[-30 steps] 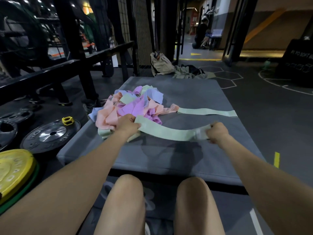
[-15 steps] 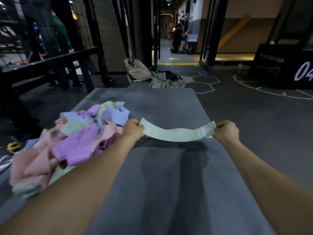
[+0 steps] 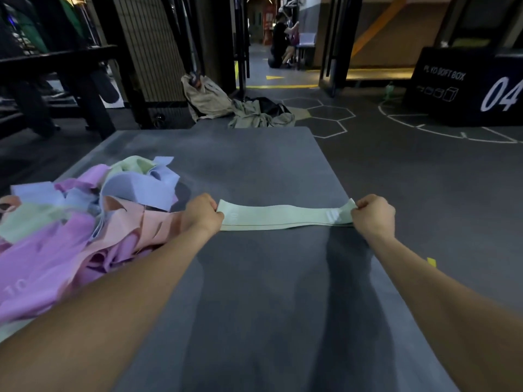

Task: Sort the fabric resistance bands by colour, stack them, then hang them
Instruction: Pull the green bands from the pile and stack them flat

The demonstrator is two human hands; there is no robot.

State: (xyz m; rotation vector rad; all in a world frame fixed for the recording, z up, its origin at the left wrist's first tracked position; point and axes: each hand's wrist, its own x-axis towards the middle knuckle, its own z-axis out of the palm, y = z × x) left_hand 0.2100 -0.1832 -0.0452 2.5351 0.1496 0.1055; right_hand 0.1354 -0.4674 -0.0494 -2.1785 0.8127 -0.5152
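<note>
- The pile of bands runs off the left edge, so its full extent cannot be told; the left forearm covers its near side.
- The fingertips of the left hand and right hand curl out of sight round the ends of the pale green band.
- The print on the pale green band near the left hand is too blurred to read.
- The black box is cut by the right edge; its lettering is only partly legible.
- The distant person in the corridor is too small to make out.
- The heap of clothing hides the grey mat's far edge in part.
</note>
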